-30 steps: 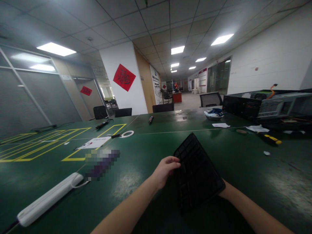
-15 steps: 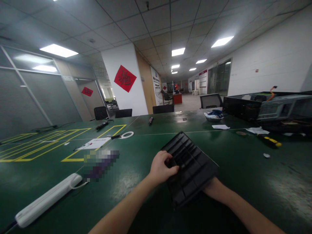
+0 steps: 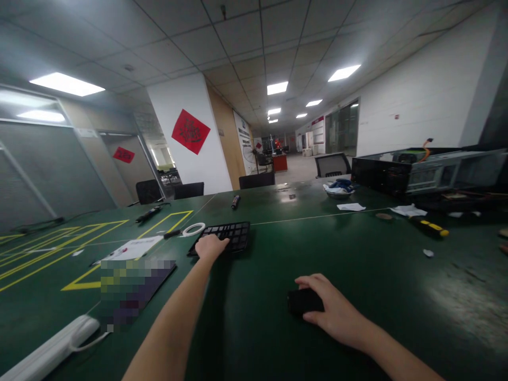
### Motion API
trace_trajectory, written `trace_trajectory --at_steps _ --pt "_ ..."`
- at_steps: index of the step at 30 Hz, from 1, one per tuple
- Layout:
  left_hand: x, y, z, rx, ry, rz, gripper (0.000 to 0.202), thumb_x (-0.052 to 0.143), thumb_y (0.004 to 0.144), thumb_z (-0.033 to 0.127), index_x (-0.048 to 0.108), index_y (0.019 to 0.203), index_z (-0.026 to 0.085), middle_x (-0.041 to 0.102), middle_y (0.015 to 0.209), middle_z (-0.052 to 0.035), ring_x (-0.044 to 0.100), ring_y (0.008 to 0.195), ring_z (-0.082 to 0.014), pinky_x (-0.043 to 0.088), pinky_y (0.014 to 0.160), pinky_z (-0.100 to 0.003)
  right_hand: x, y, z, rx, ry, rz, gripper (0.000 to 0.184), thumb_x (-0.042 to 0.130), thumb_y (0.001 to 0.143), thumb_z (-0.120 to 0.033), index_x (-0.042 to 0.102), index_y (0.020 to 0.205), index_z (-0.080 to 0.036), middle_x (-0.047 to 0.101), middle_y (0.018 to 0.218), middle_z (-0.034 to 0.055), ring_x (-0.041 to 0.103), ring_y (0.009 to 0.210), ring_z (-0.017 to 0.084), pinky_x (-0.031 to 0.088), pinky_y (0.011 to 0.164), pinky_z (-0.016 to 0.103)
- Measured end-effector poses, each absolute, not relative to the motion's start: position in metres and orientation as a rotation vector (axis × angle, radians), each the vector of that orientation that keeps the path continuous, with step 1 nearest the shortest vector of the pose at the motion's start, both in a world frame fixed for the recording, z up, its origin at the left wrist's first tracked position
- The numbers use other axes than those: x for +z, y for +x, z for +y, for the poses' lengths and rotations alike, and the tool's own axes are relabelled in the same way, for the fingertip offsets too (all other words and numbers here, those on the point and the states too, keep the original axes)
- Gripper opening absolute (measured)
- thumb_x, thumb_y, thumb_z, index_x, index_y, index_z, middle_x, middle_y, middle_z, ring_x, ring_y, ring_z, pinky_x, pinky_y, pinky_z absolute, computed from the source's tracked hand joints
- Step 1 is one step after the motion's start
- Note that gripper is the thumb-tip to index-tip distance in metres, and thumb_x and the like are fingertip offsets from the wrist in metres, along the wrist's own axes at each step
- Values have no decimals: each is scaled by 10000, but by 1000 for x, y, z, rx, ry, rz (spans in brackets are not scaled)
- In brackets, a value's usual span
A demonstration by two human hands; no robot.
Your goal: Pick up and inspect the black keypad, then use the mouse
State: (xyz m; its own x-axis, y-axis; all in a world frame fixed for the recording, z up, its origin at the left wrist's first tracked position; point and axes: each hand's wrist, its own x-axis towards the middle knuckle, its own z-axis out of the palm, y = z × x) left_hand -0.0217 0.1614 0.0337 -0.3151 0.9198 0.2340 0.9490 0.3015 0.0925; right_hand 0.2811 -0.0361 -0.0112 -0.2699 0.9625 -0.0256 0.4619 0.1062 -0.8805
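Note:
Stretched forward, my left hand (image 3: pixel 211 247) is closed over the near edge of a black plastic tray (image 3: pixel 239 236) divided into small cells. The tray lies low over the green table, just right of a white ring (image 3: pixel 193 229). Its near left part is hidden behind my fingers. Nearer to me and to the right, my right hand (image 3: pixel 337 312) grips a small black block-shaped object (image 3: pixel 304 301) between thumb and fingers, at about table height. What exactly this object is, I cannot make out.
On the left lie a white power strip (image 3: pixel 51 349), a dark flat packet (image 3: pixel 154 291) and a paper sheet (image 3: pixel 137 247). An open computer case (image 3: pixel 436 174), a yellow-black screwdriver (image 3: pixel 428 226) and a bowl with blue cloth (image 3: pixel 339 188) stand or lie on the right.
My left hand has moved the black tray forward and left, down to the table. My right hand has come off the tray and now shows the small black block in its grip.

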Motion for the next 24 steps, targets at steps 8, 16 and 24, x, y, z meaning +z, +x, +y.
trace_trajectory --at_steps 8,16,24 --pt "34 -9 153 -285 -1810 -2242 493 421 717 479 639 885 70 604 955 -214 529 948 -339 396 746 -390 -10 280 -35 1058 -1400 -1814 539 612 643 -264 432 1147 -322 443 1142 -3 450 1052 176 375 911 343" --pt "12 -9 28 -368 -2334 -1705 338 383 810 392 566 975 160 565 944 -78 492 907 -206 358 817 -315 -5 281 -38 1079 -1396 -1830 519 599 659 -284 426 1145 -343 435 1155 -18 441 1064 169 373 924 345" --pt "0 0 -23 -332 -2436 -1670 273 352 836 342 553 952 199 540 927 -65 481 879 -204 333 811 -343 -8 282 -41 1075 -1415 -1843 538 583 675 -292 396 1178 -333 398 1203 -3 421 1093 187 388 917 380"
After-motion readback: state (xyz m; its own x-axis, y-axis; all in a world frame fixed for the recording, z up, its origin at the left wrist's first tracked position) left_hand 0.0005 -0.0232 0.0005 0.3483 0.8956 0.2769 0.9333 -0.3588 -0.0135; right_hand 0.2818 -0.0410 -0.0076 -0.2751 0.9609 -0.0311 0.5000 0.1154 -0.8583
